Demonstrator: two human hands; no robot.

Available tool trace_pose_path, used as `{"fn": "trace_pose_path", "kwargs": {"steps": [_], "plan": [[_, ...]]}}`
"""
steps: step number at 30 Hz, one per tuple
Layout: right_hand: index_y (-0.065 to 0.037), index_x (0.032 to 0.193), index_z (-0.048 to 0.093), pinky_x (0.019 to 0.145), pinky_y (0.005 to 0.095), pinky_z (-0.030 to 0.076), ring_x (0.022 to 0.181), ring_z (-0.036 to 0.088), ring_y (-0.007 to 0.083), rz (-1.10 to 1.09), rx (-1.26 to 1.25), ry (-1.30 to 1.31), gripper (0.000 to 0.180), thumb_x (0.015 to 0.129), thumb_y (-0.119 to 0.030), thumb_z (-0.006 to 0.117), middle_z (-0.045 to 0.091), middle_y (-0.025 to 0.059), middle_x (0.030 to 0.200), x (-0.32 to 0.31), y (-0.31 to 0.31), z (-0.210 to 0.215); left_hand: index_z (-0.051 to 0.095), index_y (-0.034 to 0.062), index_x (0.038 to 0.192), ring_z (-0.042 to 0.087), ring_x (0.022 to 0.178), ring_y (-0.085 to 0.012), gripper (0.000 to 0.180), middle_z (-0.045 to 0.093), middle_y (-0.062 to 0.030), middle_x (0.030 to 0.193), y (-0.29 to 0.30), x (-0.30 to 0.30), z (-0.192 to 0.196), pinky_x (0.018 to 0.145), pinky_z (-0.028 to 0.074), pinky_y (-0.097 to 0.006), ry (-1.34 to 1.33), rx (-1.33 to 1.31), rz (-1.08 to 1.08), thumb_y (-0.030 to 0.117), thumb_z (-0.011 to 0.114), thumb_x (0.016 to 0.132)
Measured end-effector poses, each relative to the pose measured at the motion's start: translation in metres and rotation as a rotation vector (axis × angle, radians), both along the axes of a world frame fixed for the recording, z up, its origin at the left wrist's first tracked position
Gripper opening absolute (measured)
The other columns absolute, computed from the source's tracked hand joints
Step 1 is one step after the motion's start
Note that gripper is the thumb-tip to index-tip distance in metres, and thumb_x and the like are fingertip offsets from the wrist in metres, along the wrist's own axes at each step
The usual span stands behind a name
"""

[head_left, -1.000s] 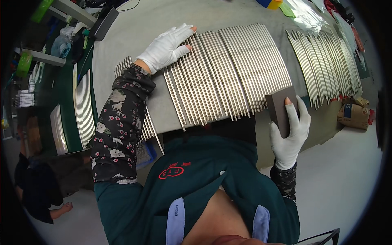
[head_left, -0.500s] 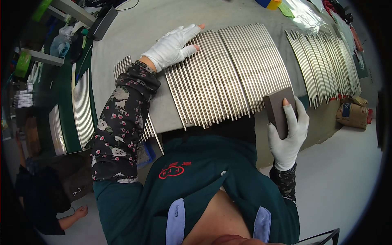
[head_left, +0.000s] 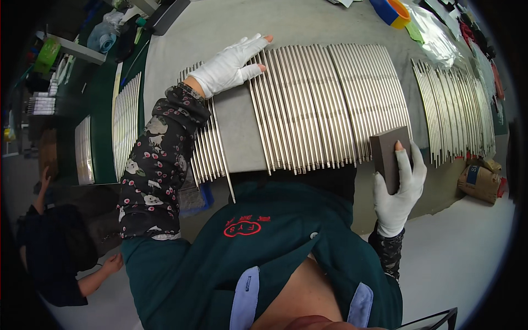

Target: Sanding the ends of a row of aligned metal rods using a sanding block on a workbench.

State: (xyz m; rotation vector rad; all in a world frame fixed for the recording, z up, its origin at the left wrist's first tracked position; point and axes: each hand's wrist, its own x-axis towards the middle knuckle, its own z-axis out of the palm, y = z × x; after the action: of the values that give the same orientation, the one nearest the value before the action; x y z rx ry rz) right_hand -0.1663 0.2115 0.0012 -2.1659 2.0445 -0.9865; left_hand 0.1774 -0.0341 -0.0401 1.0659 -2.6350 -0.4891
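My left hand (head_left: 228, 65), in a white glove with bare fingertips, reaches over the worktop with fingers stretched out. Its thumb and fingertips touch or hover at the far left edge of a wide row of slim silvery metal rods (head_left: 308, 104); contact is unclear. A smaller group of rods (head_left: 206, 151) lies to the left, partly hidden under my left wrist and sleeve. My right hand (head_left: 401, 192), gloved the same way, grips a dark grey-brown rectangular block (head_left: 388, 157) by the near right corner of the wide row.
More rods (head_left: 454, 113) lie to the right, and others (head_left: 127, 126) on a green surface at left. A blue-and-yellow tape roll (head_left: 391, 12) and clear plastic (head_left: 434, 36) are at the back right. A brown sack (head_left: 478, 181) stands below. Another person's arm (head_left: 102, 275) shows lower left.
The whole view has shifted, so the rods appear farther right. Against them, my left hand has drawn back leftward to the row's edge. My right hand still holds the block near the same corner.
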Motion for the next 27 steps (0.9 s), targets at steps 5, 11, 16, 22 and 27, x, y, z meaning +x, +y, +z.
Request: {"fn": "trace_pose_path", "kwargs": {"steps": [5, 11, 16, 22, 27], "plan": [[-0.012, 0.133, 0.055, 0.098, 0.0464, 0.041, 0.117, 0.048, 0.0378, 0.019, -0.010, 0.008, 0.070, 0.065, -0.011, 0.073, 0.046, 0.0245, 0.135, 0.003, -0.002, -0.003, 0.024, 0.0088, 0.153, 0.022, 0.147, -0.0322, 0.070, 0.028, -0.0151, 0.157, 0.009, -0.005, 0.005, 0.121, 0.016, -0.039, -0.011, 0.123, -0.020, 0.047, 0.046, 0.099], [-0.012, 0.134, 0.054, 0.099, 0.0465, 0.041, 0.118, 0.048, 0.0378, 0.025, -0.033, 0.016, 0.070, 0.065, -0.010, 0.071, 0.046, 0.0233, 0.136, 0.001, -0.002, -0.005, 0.025, 0.0110, 0.153, 0.026, 0.145, -0.0344, 0.074, 0.030, -0.0168, 0.155, 0.025, 0.001, 0.026, 0.120, 0.018, -0.046, -0.044, -0.018, -0.066, 0.052, 0.049, 0.096], [-0.012, 0.134, 0.053, 0.100, 0.0479, 0.040, 0.119, 0.048, 0.0385, 0.015, -0.033, 0.042, 0.068, 0.067, -0.009, 0.068, 0.046, 0.0235, 0.137, -0.007, 0.004, -0.002, 0.027, 0.0110, 0.152, 0.026, 0.144, -0.0393, 0.079, 0.029, -0.0190, 0.155, 0.067, 0.054, 0.061, 0.117, 0.020, -0.053, -0.154, -0.233, -0.075, 0.062, 0.043, 0.093], [-0.012, 0.135, 0.053, 0.100, 0.0490, 0.040, 0.119, 0.047, 0.0401, 0.101, -0.023, 0.017, 0.072, 0.065, -0.012, 0.070, 0.046, 0.0250, 0.137, 0.008, -0.010, 0.002, 0.024, 0.0044, 0.151, 0.026, 0.140, -0.0455, 0.082, 0.024, -0.0280, 0.153, 0.117, 0.060, 0.019, 0.116, 0.018, -0.057, -0.345, -0.249, 0.030, 0.059, 0.044, 0.093], [-0.012, 0.136, 0.052, 0.099, 0.0491, 0.040, 0.118, 0.047, 0.0397, 0.176, -0.059, 0.007, 0.073, 0.065, -0.014, 0.070, 0.045, 0.0253, 0.136, 0.019, -0.015, 0.004, 0.024, 0.0018, 0.150, 0.027, 0.140, -0.0470, 0.084, 0.025, -0.0301, 0.151, 0.118, 0.007, 0.014, 0.115, 0.019, -0.057, -0.222, -0.171, 0.073, 0.056, 0.048, 0.091]]}}
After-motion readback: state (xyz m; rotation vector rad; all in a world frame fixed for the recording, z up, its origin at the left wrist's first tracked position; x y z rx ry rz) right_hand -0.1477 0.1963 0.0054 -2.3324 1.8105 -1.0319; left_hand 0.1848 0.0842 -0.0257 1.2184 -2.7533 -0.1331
